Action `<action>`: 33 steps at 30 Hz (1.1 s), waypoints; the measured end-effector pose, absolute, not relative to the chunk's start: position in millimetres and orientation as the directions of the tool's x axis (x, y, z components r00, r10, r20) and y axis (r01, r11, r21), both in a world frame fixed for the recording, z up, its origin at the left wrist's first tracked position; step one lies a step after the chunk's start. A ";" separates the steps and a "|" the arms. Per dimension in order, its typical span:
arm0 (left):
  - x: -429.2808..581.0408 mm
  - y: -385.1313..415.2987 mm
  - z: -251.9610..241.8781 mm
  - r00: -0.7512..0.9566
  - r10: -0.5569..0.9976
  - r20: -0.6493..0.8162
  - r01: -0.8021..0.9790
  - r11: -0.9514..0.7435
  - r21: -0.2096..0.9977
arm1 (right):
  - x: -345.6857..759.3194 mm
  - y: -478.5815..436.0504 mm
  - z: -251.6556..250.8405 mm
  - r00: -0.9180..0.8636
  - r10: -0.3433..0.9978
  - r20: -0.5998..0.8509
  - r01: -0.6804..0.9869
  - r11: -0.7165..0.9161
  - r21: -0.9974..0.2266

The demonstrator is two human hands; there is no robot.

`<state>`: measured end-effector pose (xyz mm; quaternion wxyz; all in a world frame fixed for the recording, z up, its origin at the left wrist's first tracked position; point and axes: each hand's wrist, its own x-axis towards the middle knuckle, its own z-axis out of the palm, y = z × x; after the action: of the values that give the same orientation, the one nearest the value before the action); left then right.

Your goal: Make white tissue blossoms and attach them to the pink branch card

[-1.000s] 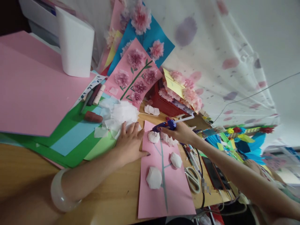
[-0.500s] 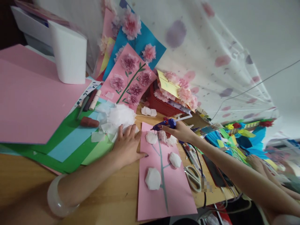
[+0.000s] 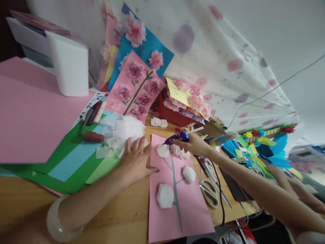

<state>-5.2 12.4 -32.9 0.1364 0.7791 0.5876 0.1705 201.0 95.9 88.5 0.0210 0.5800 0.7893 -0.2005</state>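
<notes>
My right hand (image 3: 194, 145) grips a blue hot glue gun (image 3: 179, 137) with a white glue stick poking out of its back. The gun's nozzle points down at a white paper disc (image 3: 162, 151) near the top of a pink sheet (image 3: 188, 215). Several such white pads sit along a painted green stem (image 3: 174, 179), and a ruffled paper flower (image 3: 179, 151) lies partly under my right hand. My left hand (image 3: 137, 161) lies flat with fingers spread, its thumb on the sheet's left edge and its fingertips by a pile of white tissue paper squares (image 3: 127, 130).
White-handled scissors (image 3: 210, 194), pens and a black cord (image 3: 221, 189) lie right of the sheet. A red basket (image 3: 172, 113) of paper flowers stands behind. Green and pink card (image 3: 38, 115) covers the left. Another person's hands (image 3: 281, 174) work at the far right.
The glue gun has come down a little, its nozzle now at the upper left white disc. My left hand stays in place; the whole view has shifted slightly.
</notes>
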 end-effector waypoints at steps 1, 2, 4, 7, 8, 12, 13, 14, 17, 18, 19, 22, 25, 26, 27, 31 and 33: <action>-5.1 12.5 -32.8 0.251 0.962 0.105 0.868 -0.272 0.415 | 200.5 95.6 88.2 -0.343 0.903 -0.258 0.917 0.262 -0.300; -5.1 12.5 -32.8 0.253 0.962 0.102 0.867 -0.273 0.416 | 200.2 95.2 88.2 -0.362 0.897 -0.254 0.909 0.279 -0.310; -5.0 12.3 -32.8 0.254 0.963 0.094 0.867 -0.270 0.420 | 201.0 94.9 88.6 -0.388 0.886 -0.254 0.898 0.301 -0.323; -4.9 11.8 -32.6 0.254 0.963 0.088 0.869 -0.267 0.417 | 204.9 96.2 89.6 -0.387 0.884 -0.261 0.903 0.306 -0.302; -4.9 11.6 -32.4 0.253 0.963 0.093 0.870 -0.268 0.413 | 206.3 97.0 89.7 -0.385 0.885 -0.262 0.905 0.306 -0.294; -4.8 11.7 -31.0 0.250 0.964 0.089 0.876 -0.264 0.404 | 209.4 100.1 88.7 -0.377 0.893 -0.244 0.907 0.303 -0.294; -4.8 11.8 -30.9 0.252 0.964 0.084 0.875 -0.264 0.406 | 209.5 100.5 88.2 -0.377 0.896 -0.236 0.905 0.301 -0.301; -4.8 12.1 -31.0 0.254 0.964 0.082 0.874 -0.265 0.408 | 209.5 100.6 87.7 -0.378 0.896 -0.232 0.903 0.301 -0.308; -4.7 12.7 -32.8 0.254 0.963 0.095 0.871 -0.270 0.410 | 209.8 100.3 87.3 -0.389 0.887 -0.250 0.901 0.310 -0.303; -4.6 12.8 -33.7 0.253 0.962 0.100 0.871 -0.272 0.409 | 210.1 100.1 87.7 -0.390 0.883 -0.263 0.904 0.312 -0.292; -4.5 12.8 -34.6 0.252 0.962 0.101 0.872 -0.271 0.408 | 210.6 99.9 88.4 -0.387 0.880 -0.274 0.907 0.312 -0.282; -4.2 12.6 -36.1 0.247 0.965 0.092 0.879 -0.263 0.397 | 212.9 99.9 91.3 -0.366 0.882 -0.297 0.916 0.285 -0.283; -4.2 12.0 -34.6 0.245 0.966 0.086 0.886 -0.259 0.385 | 216.7 99.9 92.8 -0.359 0.883 -0.303 0.910 0.260 -0.322; -4.1 11.9 -33.5 0.246 0.966 0.084 0.887 -0.259 0.383 | 218.1 99.9 92.8 -0.359 0.882 -0.306 0.908 0.253 -0.335; -4.1 11.8 -32.3 0.247 0.966 0.080 0.888 -0.259 0.380 | 219.5 99.9 92.6 -0.358 0.880 -0.311 0.905 0.245 -0.348; -3.5 11.7 -29.1 0.244 0.968 0.057 0.897 -0.248 0.366 | 223.4 100.0 91.9 -0.328 0.885 -0.331 0.886 0.168 -0.432; -3.4 12.0 -29.3 0.236 0.970 0.059 0.902 -0.242 0.359 | 225.1 100.4 91.6 -0.276 0.899 -0.339 0.851 0.064 -0.522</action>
<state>-3.4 12.0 -29.3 0.1257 0.7761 0.6028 0.1357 225.1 100.4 91.6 -0.0371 0.6005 0.7285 -0.3276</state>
